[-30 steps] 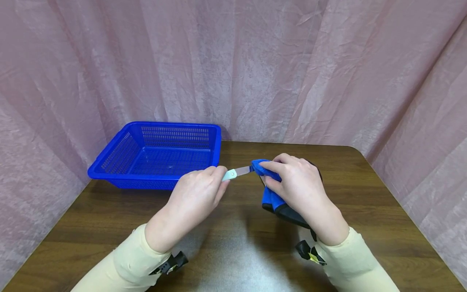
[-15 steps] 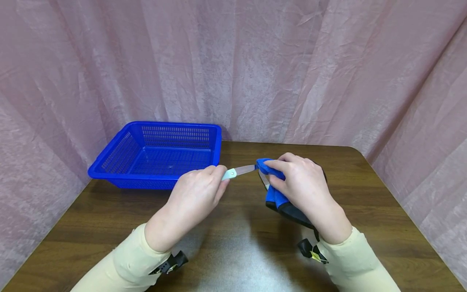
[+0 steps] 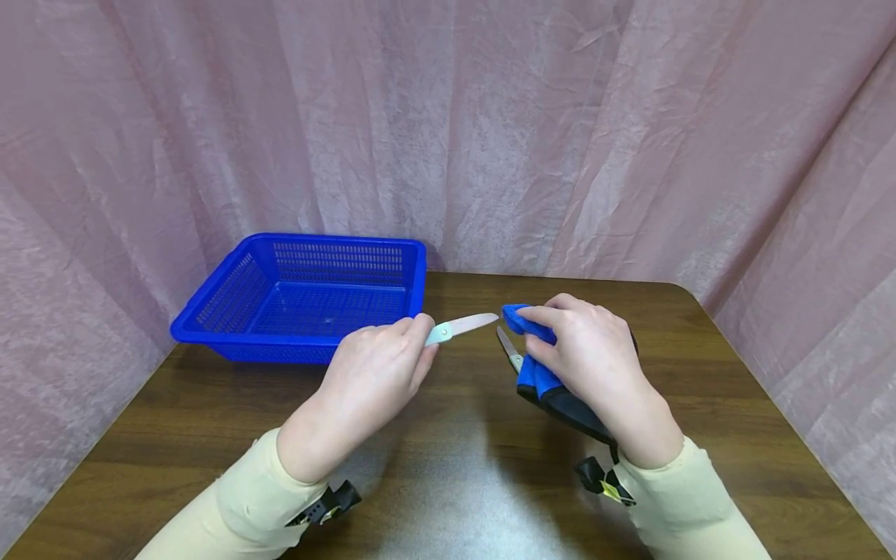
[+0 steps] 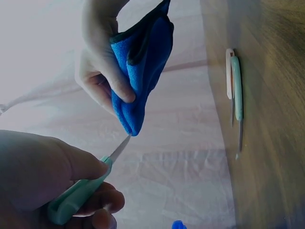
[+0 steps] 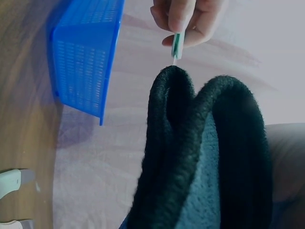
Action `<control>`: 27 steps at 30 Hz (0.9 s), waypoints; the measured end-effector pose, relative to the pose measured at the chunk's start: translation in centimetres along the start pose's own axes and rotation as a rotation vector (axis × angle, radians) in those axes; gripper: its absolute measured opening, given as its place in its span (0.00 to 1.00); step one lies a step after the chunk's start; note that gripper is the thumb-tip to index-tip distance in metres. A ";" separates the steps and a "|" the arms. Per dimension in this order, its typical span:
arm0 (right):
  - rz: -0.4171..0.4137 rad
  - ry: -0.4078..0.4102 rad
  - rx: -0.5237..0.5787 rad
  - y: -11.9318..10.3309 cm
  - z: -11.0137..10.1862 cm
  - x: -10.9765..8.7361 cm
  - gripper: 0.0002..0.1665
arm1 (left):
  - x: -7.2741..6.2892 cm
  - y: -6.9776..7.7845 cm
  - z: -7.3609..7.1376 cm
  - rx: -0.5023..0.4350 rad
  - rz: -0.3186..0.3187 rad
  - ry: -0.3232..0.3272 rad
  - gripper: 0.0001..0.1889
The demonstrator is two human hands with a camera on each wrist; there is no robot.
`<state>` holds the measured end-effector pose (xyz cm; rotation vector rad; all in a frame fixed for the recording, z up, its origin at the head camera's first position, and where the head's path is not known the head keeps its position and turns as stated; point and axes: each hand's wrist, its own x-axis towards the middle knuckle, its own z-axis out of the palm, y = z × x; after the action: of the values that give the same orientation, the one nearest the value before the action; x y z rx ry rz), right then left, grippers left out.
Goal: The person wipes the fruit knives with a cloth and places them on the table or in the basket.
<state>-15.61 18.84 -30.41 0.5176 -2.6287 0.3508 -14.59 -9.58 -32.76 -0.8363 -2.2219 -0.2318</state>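
My left hand (image 3: pixel 374 389) grips the pale green handle of a folding knife (image 3: pixel 473 323), its blade out and pointing right. In the left wrist view, the thumb (image 4: pixel 88 164) lies along that handle. A folded blue cloth (image 4: pixel 143 71) with dark edging is pinched between the thumb and fingers of my right hand (image 3: pixel 588 346), close by the blade tip. On the table, partly hidden under the cloth in the head view, lies another knife (image 3: pixel 509 348). The left wrist view shows two there, one with a green handle (image 4: pixel 237 88) and one with a pale pinkish handle (image 4: pixel 229 71).
A blue plastic basket (image 3: pixel 189 330) with slotted walls stands at the back left of the wooden table (image 3: pixel 448 482), just beyond my left hand. Behind the table hangs a pink curtain (image 3: pixel 448 132).
My right hand has drawn the cloth rightward along the blade and past its tip, baring the whole blade. More of the knife on the table shows. My left hand has barely moved.
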 end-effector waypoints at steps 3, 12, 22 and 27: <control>-0.001 -0.002 0.003 0.0 0.0 0.2 0.21 | 0.0 -0.2 0.1 0.020 -0.002 -0.007 0.16; 0.004 -0.036 0.014 0.3 0.0 0.0 0.21 | 0.1 -1.0 0.6 0.083 -0.005 -0.009 0.15; -0.032 -0.030 0.005 0.9 0.0 0.6 0.21 | 0.6 -2.8 1.0 0.045 -0.054 -0.013 0.13; -0.041 -0.047 -0.004 1.0 -0.1 0.6 0.21 | 0.8 -3.8 0.8 0.059 -0.047 -0.033 0.15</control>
<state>-16.44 19.60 -30.22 0.5840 -2.6591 0.3243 -17.82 -11.80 -32.48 -0.7612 -2.2701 -0.1748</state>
